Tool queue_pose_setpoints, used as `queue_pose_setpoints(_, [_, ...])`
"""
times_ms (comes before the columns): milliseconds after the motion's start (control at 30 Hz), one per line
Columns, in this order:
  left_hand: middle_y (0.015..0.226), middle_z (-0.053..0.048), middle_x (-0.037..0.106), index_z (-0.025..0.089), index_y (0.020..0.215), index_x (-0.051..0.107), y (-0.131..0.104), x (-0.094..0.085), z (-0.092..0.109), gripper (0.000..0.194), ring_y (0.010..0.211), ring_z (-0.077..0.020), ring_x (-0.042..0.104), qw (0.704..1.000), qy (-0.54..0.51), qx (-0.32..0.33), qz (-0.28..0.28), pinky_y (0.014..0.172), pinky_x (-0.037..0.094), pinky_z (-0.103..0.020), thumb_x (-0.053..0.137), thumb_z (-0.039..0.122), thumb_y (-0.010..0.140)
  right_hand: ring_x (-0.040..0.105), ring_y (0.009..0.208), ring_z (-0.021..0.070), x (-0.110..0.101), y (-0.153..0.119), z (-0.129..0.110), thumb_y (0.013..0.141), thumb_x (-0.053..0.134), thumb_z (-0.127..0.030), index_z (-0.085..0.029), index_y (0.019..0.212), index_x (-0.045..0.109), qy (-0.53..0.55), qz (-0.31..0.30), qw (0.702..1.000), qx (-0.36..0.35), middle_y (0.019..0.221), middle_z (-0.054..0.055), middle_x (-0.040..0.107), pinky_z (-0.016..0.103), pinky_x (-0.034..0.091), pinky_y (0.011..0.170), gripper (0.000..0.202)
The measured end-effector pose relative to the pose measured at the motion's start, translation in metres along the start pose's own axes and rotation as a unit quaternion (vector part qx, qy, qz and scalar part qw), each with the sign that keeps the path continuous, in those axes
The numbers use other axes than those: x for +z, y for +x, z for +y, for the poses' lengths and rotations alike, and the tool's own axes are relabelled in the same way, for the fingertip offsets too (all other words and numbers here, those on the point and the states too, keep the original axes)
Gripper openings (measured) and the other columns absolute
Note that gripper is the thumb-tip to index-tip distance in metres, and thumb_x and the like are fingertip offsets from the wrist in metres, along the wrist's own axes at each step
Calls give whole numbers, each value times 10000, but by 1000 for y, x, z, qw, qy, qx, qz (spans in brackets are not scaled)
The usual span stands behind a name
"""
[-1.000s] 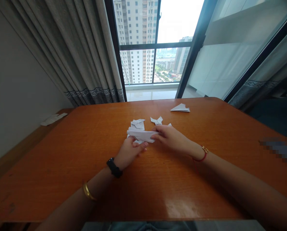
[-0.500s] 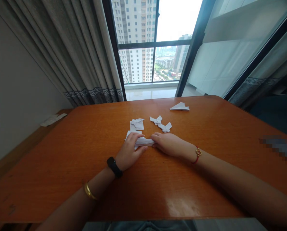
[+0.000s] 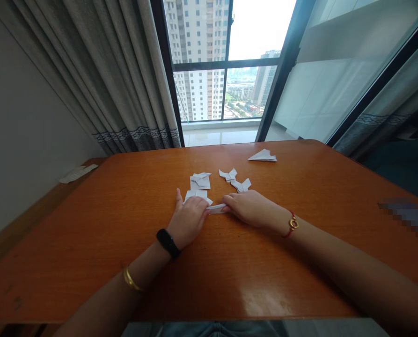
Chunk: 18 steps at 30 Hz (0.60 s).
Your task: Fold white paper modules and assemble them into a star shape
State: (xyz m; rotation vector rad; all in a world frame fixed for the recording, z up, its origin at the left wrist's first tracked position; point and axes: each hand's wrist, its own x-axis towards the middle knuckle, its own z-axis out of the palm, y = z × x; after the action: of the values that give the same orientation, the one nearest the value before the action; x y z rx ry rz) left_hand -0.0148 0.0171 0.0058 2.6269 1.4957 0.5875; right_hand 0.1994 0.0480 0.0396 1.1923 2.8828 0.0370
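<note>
A narrow folded strip of white paper (image 3: 216,209) lies on the table between my two hands. My left hand (image 3: 190,216) is closed over its left end, thumb sticking out to the side. At the strip's other end, the bent fingers of my right hand (image 3: 243,206) grip the paper. Just beyond my left fingers lies a folded white paper piece (image 3: 196,194), partly covered by the hand. Behind it rests a squarish folded paper (image 3: 200,181). Two bow-shaped paper folds, one farther off (image 3: 228,175) and one closer (image 3: 241,185), sit beyond my right hand.
A paper plane (image 3: 263,156) lies near the far edge of the brown wooden table (image 3: 124,201). Flat white papers (image 3: 78,174) are on a ledge at the left. Past the table are a window and a grey curtain (image 3: 131,93). A blurred patch (image 3: 408,217) covers something at the right.
My left hand has changed its hold: its thumb has swung from the near side of the strip out to the left, and its fingers now press over the end. My right hand stays nearly still.
</note>
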Motion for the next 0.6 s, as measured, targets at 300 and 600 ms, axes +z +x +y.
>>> queue_pose_setpoints(300, [941, -48, 646, 226, 942, 641, 1, -5, 0, 178, 937, -224, 553, 1000, -3, -14, 10, 1094, -28, -644, 467, 246, 915, 610, 811, 205, 2, 2, -2, 966, 421, -377, -166, 955, 573, -15, 55, 998, -22, 947, 78, 649, 295, 371, 671, 260])
queue_pose_setpoints(600, [920, -28, 651, 214, 915, 624, -1, -12, 6, 201, 880, -195, 578, 994, -105, -21, -3, 1103, 49, -603, 429, 262, 926, 595, 804, 169, -13, 1, 2, 931, 509, -317, -195, 937, 633, 138, 72, 988, -7, 899, 39, 679, 275, 379, 725, 174])
